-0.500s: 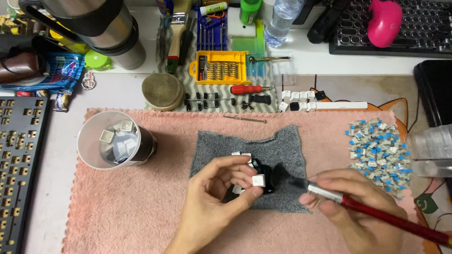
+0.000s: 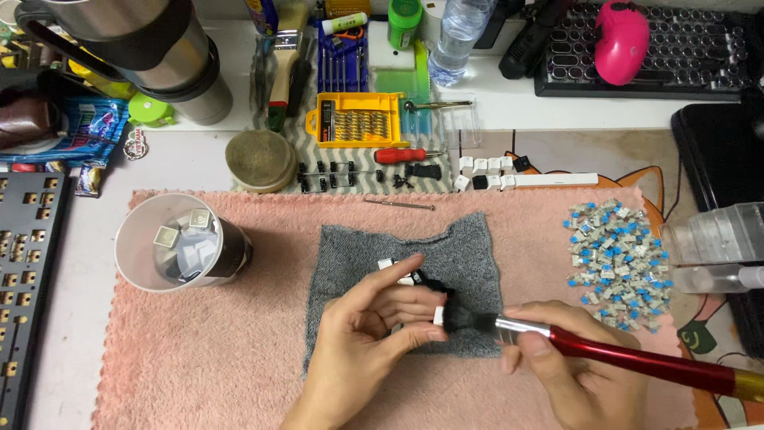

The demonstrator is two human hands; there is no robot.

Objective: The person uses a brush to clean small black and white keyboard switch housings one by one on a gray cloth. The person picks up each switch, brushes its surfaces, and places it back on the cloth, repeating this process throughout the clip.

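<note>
The keycap (image 2: 438, 315) sits pinched in your left hand (image 2: 368, 334), fingers clamped on it, over the grey cloth (image 2: 354, 251) at the middle of the pink towel (image 2: 199, 358). Your right hand (image 2: 557, 366) has its fingers wrapped round the red-handled brush (image 2: 637, 362), bristles touching the keycap from 3 o'clock. At 9 o'clock the clear cup (image 2: 131, 239) of keycaps stands well apart; at 2 o'clock lies the pile of blue switches (image 2: 619, 251). Open towel lies at 7 o'clock; the cloth's lower edge runs under your hands.
</note>
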